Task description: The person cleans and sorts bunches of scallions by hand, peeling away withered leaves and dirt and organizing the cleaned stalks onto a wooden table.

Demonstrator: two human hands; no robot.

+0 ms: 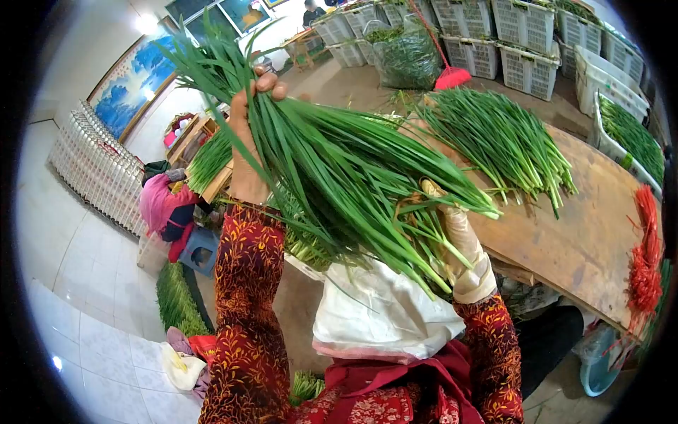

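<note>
Left hand [244,116]: fingers closed around the leafy end of the green bunch [339,155]. Long axis: leaf tips upper left, stem bases lower right, beside the gloved right hand [458,230], the one nearer the counter [558,240]. Its fingers are partly hidden; I cannot confirm grip.

1. Indoor, bright overall; blown-out white light [147,24] at upper left.
2. Glare spots on wall picture [134,88] and pale tiles [92,374], lower left.
3. White cloth [381,307] on lap very bright, washed out in parts.
4. Dark shadow under table [586,219].
5. Strong fisheye: black corners, crates [526,67] lean, table edge bows.
6. Held greens [339,152] mostly sharp; background softer, far person [313,14] blurred.
</note>
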